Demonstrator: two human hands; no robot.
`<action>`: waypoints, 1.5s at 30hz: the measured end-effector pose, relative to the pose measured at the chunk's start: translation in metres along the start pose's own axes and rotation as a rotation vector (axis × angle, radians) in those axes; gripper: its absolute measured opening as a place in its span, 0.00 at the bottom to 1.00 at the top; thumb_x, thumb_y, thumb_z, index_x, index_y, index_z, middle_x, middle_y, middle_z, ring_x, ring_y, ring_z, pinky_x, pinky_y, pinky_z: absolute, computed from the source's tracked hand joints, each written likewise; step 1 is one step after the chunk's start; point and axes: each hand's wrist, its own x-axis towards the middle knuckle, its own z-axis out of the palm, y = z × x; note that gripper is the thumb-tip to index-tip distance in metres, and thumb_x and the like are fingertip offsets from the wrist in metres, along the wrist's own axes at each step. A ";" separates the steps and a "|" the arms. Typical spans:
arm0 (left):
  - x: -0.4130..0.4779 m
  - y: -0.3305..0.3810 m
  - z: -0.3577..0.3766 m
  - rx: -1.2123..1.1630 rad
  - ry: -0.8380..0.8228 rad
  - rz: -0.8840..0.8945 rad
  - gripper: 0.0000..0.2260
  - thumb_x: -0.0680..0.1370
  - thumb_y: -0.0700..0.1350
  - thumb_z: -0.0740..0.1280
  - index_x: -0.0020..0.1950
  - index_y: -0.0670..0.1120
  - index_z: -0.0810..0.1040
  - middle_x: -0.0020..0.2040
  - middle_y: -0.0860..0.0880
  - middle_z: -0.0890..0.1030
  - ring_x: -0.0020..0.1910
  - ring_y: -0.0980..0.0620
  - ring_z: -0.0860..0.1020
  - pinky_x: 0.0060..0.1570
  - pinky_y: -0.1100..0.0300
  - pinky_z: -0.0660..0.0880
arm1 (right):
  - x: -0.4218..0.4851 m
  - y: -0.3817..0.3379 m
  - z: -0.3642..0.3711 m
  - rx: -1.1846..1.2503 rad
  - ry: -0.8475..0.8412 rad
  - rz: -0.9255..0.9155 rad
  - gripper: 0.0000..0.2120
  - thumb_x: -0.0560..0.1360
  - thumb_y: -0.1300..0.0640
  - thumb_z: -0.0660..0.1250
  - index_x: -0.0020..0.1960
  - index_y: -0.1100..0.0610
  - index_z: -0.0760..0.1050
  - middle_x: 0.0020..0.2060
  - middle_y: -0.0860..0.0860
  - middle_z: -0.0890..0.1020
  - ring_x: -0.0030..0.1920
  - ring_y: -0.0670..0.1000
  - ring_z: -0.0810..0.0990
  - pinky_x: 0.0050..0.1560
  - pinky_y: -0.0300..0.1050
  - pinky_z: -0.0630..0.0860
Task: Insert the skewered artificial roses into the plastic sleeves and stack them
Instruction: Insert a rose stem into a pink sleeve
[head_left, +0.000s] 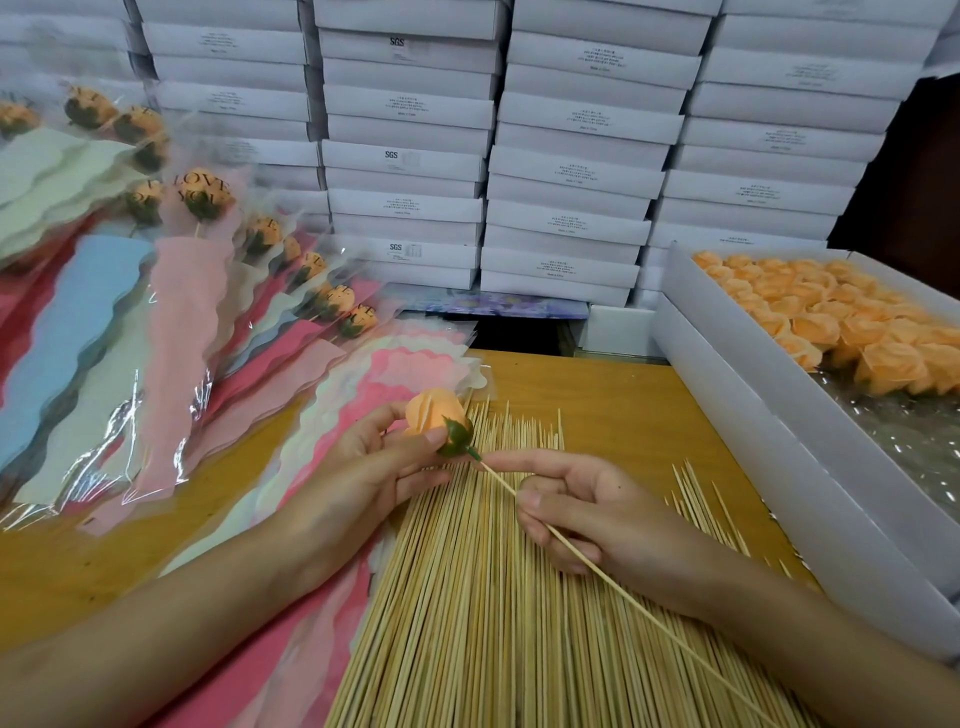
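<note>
Rose (434, 423), peach with a green base, sits just below the middle of the view, gripped by the left hand (374, 462), whose thumb and fingers curl round the bloom. The right hand (587, 514) pinches the skewer (623, 597) close to the rose's stub, and the stick trails off toward five o'clock. The joint looks shallow, so the head could slide off or tilt once it is lifted toward the empty sleeves (410, 371) at eleven o'clock of the rose. Pushing harder risks the point coming through the petals or pricking a fingertip. A tight squeeze could dent the soft bloom. The long tail may sweep the loose skewers (467, 597) spread on the table (597, 395) at six o'clock and scatter them. The thin film may also snag, and the finished stack (171, 291) at ten o'clock looks slippery.
</note>
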 end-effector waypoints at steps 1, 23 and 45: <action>0.000 0.000 0.000 0.004 0.000 0.000 0.15 0.70 0.41 0.70 0.56 0.42 0.75 0.51 0.43 0.84 0.47 0.50 0.83 0.44 0.62 0.80 | 0.000 0.000 0.000 0.004 -0.003 0.000 0.15 0.79 0.59 0.63 0.63 0.48 0.78 0.34 0.49 0.77 0.24 0.40 0.67 0.27 0.33 0.69; 0.000 0.000 -0.004 0.027 -0.030 0.017 0.15 0.73 0.40 0.69 0.59 0.44 0.77 0.53 0.43 0.83 0.51 0.47 0.83 0.43 0.62 0.79 | 0.000 -0.001 0.001 -0.021 -0.013 -0.001 0.15 0.80 0.60 0.62 0.64 0.51 0.78 0.35 0.50 0.77 0.24 0.41 0.67 0.27 0.34 0.70; -0.003 0.001 0.002 0.107 -0.075 0.047 0.18 0.70 0.39 0.69 0.60 0.42 0.76 0.47 0.46 0.84 0.43 0.54 0.83 0.41 0.64 0.80 | 0.001 -0.002 -0.001 -0.058 0.005 0.008 0.13 0.78 0.56 0.65 0.61 0.47 0.78 0.33 0.49 0.77 0.26 0.41 0.67 0.27 0.34 0.66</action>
